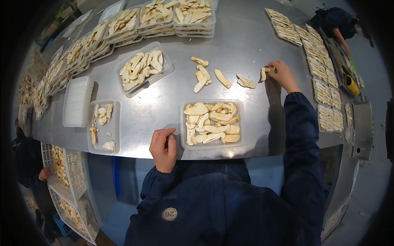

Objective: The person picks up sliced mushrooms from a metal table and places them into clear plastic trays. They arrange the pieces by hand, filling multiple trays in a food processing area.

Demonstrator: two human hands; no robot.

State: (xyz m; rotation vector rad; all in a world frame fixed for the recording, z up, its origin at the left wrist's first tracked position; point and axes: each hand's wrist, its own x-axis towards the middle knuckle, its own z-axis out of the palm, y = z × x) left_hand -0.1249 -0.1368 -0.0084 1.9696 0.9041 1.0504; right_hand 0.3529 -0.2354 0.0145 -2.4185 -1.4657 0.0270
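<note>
My right hand (280, 73) reaches out to the right over the steel table (138, 113), its fingertips closed on a mushroom slice (271, 69); another slice (263, 75) lies at or under it. My left hand (163, 147) rests at the table's near edge with its fingers curled, left of a clear plastic tray (212, 147) filled with pale mushroom slices. Whether its thumb and forefinger pinch anything does not show. Beyond that tray lie loose slices: a small cluster (201, 77), a single one (223, 79) and an overlapping group (247, 82).
Another filled tray (170, 66) stands back left. Upturned white trays (77, 101) and a tray with scraps (115, 135) are at left. Stacked full trays (194, 30) line the back; more filled trays (318, 69) stand right. People work at far left (29, 160) and far right (335, 23).
</note>
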